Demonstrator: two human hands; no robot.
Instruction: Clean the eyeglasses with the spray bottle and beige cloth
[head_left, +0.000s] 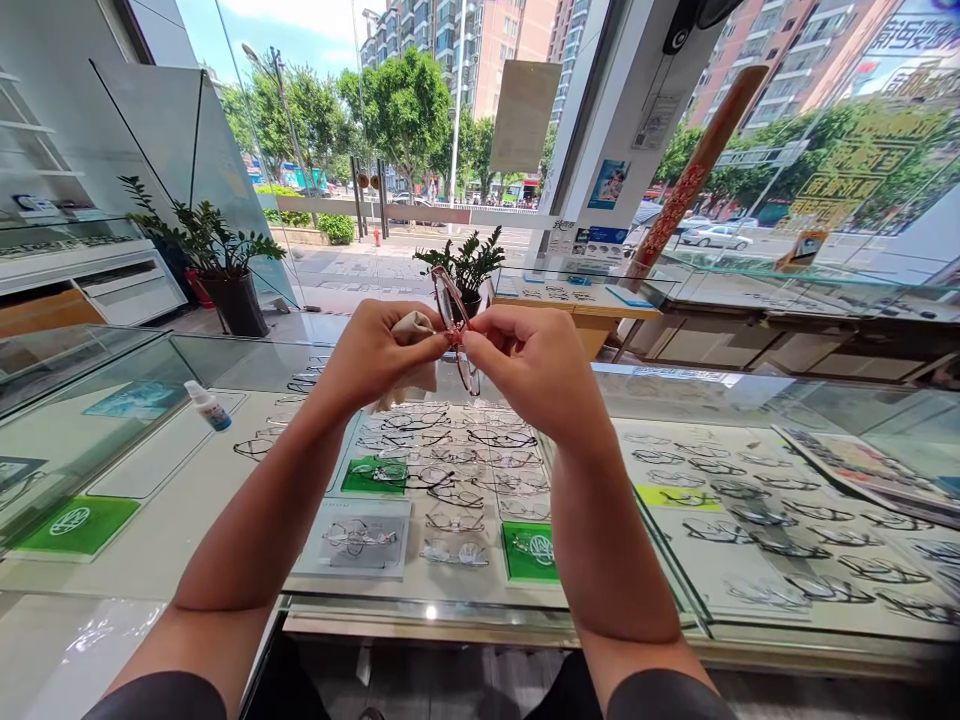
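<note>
A pair of reddish-pink eyeglasses [455, 325] is held up between both hands above the glass display counter, its frame turned nearly edge-on. My left hand [386, 350] is closed, pinching the glasses near their middle with thumb and finger, and a crumpled beige cloth [412, 332] is bunched in the same hand, with part hanging below. From the other side, my right hand [536, 360] grips the glasses between thumb and curled fingers. Several rows of eyeglasses [454, 522] lie inside the counter beneath the hands.
On the counter at the left is a small spray bottle [208, 405]. Green cards [79, 526] lie in the case. More frames and a magazine [862, 460] are at the right. Beyond the counter are a potted plant [236, 290], a wooden-fronted display [589, 318] and large windows.
</note>
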